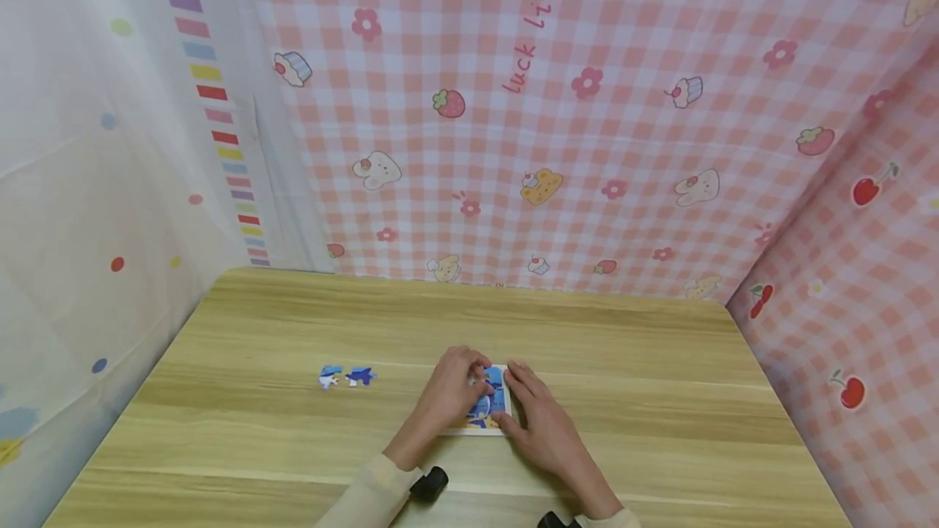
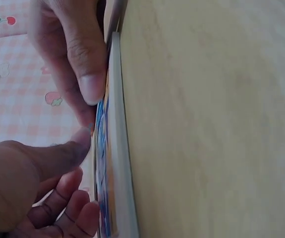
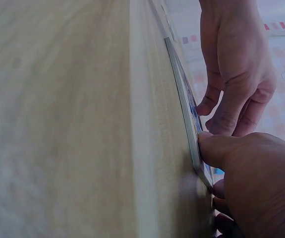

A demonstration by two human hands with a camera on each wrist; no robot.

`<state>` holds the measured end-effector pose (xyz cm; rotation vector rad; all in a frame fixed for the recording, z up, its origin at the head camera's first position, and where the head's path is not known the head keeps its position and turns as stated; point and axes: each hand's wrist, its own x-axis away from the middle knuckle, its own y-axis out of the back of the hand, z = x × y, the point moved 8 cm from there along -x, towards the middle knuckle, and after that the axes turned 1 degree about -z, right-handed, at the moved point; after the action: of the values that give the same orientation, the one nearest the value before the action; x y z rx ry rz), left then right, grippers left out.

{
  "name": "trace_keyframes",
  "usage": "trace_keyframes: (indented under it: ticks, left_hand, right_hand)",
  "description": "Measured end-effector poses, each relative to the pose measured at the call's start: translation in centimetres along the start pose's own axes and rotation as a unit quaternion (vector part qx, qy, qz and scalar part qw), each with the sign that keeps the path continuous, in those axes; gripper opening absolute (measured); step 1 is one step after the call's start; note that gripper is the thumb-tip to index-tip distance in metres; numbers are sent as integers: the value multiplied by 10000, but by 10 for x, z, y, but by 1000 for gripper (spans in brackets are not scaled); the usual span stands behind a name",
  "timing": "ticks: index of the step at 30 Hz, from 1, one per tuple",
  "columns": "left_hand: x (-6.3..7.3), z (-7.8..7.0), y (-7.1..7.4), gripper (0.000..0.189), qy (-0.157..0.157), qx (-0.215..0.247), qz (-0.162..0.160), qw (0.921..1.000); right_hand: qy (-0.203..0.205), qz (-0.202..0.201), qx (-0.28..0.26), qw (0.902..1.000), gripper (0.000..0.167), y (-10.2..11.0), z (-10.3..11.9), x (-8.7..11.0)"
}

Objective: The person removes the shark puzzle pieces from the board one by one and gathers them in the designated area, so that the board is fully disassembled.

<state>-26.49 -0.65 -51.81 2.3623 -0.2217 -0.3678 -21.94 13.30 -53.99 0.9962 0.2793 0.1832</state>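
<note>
Far L: dotted cloth (image 1: 117, 210). L side of worktop (image 1: 220, 373): 2 loose jigsaw pcs, one pale blue & white (image 1: 329, 377), one mostly dark blue (image 1: 361, 376), nearly touching, well apart from the puzzle; prob. set there to stay in reach w/o crowding the work. Next, left hand (image 1: 449, 388), fingers bent, thumb & fingertips down over the puzzle (image 1: 480, 410); can't tell if they pinch a pc. Puzzle lies flat in its white frame (image 1: 473, 433), mid-worktop, btw both hands, partly hidden. Right hand (image 1: 543, 424) lies spread & fairly straight at the frame's R side, thumb on near part, fingers by far corner, prob. to stop it sliding. Far R: checked cloth (image 1: 844, 324) w/ cherries.
</note>
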Motion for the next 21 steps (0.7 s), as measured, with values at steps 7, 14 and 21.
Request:
trace_keyframes:
  ticks: [7,14,21]
  left_hand:
    - [4,8,9,26,-124,10,152,9998]
    - [11,19,24,24,-50,107,202,9997]
    - [17,34,42,20,292,200,117,9993]
  right_hand:
    - [-34,32,-35,10000,65,0,0,0]
    - [-45,52,-39,10000,65,0,0,0]
    - [-129,95,-86,9998,65,-1,0,0]
